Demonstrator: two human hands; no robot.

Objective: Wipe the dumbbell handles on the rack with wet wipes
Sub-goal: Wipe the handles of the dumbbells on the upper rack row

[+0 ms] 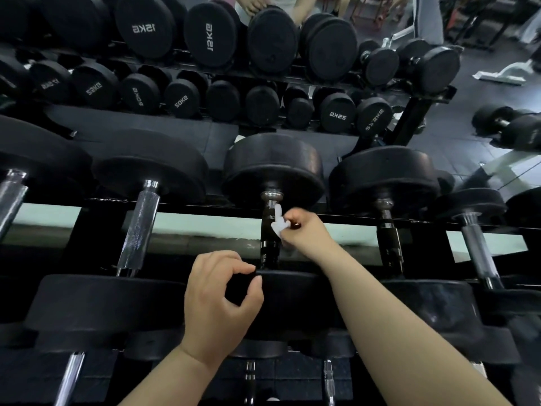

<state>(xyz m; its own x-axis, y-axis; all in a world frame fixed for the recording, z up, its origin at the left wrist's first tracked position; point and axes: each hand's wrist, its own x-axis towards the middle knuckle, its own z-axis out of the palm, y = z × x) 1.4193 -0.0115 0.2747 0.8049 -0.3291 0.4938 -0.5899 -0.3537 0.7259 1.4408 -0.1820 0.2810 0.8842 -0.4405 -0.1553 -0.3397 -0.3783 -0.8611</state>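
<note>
Black dumbbells lie in a row on the rack (205, 206), handles pointing away from me. My right hand (304, 230) pinches a small white wet wipe (278, 222) against the right side of the dark handle (269, 244) of the middle dumbbell, just below its chrome collar. My left hand (219, 300) is curled over the near black head (295, 300) of that same dumbbell, thumb and fingers on its top left edge. A knurled chrome handle (140, 227) of the neighbouring dumbbell lies to the left.
Another dark handle (389, 238) and a chrome one (477, 247) lie to the right. A mirror behind the rack reflects dumbbells marked in kilograms (210, 39) and a person's hands. More handles (70, 376) show on the lower tier. A loose dumbbell (509, 127) is reflected at right.
</note>
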